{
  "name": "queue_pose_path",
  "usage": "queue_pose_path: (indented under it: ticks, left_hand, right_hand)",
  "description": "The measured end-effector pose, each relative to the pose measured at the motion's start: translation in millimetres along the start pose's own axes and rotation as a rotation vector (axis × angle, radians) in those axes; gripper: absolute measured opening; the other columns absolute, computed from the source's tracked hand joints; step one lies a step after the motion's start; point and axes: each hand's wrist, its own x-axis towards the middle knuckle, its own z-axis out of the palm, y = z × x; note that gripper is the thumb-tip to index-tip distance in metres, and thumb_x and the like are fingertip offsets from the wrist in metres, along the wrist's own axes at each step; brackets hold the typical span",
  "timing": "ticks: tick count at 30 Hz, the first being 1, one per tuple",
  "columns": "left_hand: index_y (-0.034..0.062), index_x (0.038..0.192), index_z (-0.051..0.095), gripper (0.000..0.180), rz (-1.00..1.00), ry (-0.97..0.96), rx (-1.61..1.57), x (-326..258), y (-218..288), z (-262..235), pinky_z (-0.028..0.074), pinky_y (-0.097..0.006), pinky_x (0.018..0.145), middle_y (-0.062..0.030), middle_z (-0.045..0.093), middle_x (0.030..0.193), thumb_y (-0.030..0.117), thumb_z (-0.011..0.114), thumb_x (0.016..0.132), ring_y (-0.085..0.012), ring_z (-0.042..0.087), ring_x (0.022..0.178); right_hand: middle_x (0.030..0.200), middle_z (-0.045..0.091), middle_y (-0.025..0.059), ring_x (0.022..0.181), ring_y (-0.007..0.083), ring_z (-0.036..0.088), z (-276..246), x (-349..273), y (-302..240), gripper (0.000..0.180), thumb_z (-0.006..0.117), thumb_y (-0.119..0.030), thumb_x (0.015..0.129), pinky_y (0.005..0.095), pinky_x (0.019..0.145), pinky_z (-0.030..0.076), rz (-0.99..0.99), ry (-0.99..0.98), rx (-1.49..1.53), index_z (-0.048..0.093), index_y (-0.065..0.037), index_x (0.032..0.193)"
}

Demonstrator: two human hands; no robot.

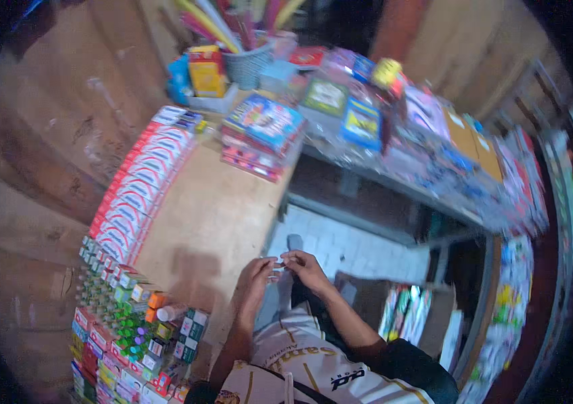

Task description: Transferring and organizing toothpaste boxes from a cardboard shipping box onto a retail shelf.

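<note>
As your left hand point(258, 275) and right hand point(306, 268) curl close together in the head view, steady both; whether they pinch anything cannot be told. Just left of them lies the wooden counter point(216, 185); mind its edge.

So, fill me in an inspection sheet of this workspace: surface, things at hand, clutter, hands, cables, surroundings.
Surface: pale wooden tabletop, with a shadow falling across its near part.
Things at hand: something small may be between the fingers; too blurred to tell.
Clutter: row of white-and-red boxes along the tabletop's left side; small bottles nearer; stack of colourful flat packs at the far end.
Hands: left hand and right hand bare, fingertips close together.
Cables: nothing seen.
Surroundings: wooden wall on the left; pale tiled floor right of the tabletop.
</note>
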Motion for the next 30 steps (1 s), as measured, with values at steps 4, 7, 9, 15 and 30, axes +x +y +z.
queue_pose_path:
  ticks: [4, 7, 9, 15, 30]
  left_hand:
    - [0.0032, 0.115, 0.054, 0.028, -0.111, -0.204, 0.1, -28.5, -41.0, 19.8, 0.046, -0.029, 0.076, -0.0109, 0.062, 0.102, 0.022, 0.049, 0.094, -0.0184, 0.062, 0.086]
    - [0.003, 0.115, 0.053, 0.029, -0.161, -0.34, 0.171, -49.3, -64.1, 38.3, 0.047, -0.03, 0.076, -0.0114, 0.062, 0.104, 0.022, 0.049, 0.094, -0.0192, 0.062, 0.087]
    - [0.0021, 0.116, 0.053, 0.029, -0.237, -0.408, 0.198, -55.1, -82.6, 49.5, 0.048, -0.03, 0.076, -0.0119, 0.062, 0.104, 0.021, 0.048, 0.094, -0.0194, 0.062, 0.086]
    - [0.0011, 0.117, 0.051, 0.03, -0.322, -0.599, 0.345, -84.6, -112.3, 99.2, 0.048, -0.029, 0.075, -0.0115, 0.061, 0.104, 0.021, 0.046, 0.095, -0.0185, 0.061, 0.086]
    - [-0.0018, 0.118, 0.049, 0.032, -0.377, -0.799, 0.425, -127.4, -181.1, 239.9, 0.05, -0.03, 0.079, -0.0126, 0.06, 0.103, 0.021, 0.046, 0.096, -0.0192, 0.061, 0.09]
  right_hand:
    - [0.085, 0.063, 0.0028, 0.079, 0.0114, 0.058, -19.4, -86.8, 40.0, 0.023, 0.058, -0.015, 0.089, 0.0252, 0.072, 0.047, 0.067, 0.169, 0.072, 0.06, -0.002, 0.108]
    - [0.084, 0.063, 0.0028, 0.078, 0.0108, 0.058, -28.6, -144.8, 41.5, 0.022, 0.058, -0.014, 0.089, 0.0248, 0.072, 0.047, 0.109, 0.3, 0.186, 0.061, -0.001, 0.106]
    - [0.084, 0.063, 0.0037, 0.078, 0.0106, 0.058, -36.5, -175.8, 50.3, 0.021, 0.058, -0.014, 0.088, 0.0248, 0.07, 0.047, 0.059, 0.416, 0.204, 0.062, -0.001, 0.104]
    - [0.085, 0.064, 0.006, 0.078, 0.0125, 0.06, -70.0, -240.9, 85.9, 0.021, 0.06, -0.018, 0.088, 0.0269, 0.068, 0.048, 0.118, 0.661, 0.224, 0.063, -0.004, 0.104]
    - [0.079, 0.063, 0.0067, 0.067, 0.0115, 0.059, -202.7, -373.9, 136.8, 0.022, 0.06, -0.01, 0.084, 0.0238, 0.06, 0.049, 0.025, 1.032, 0.236, 0.061, 0.0, 0.104]
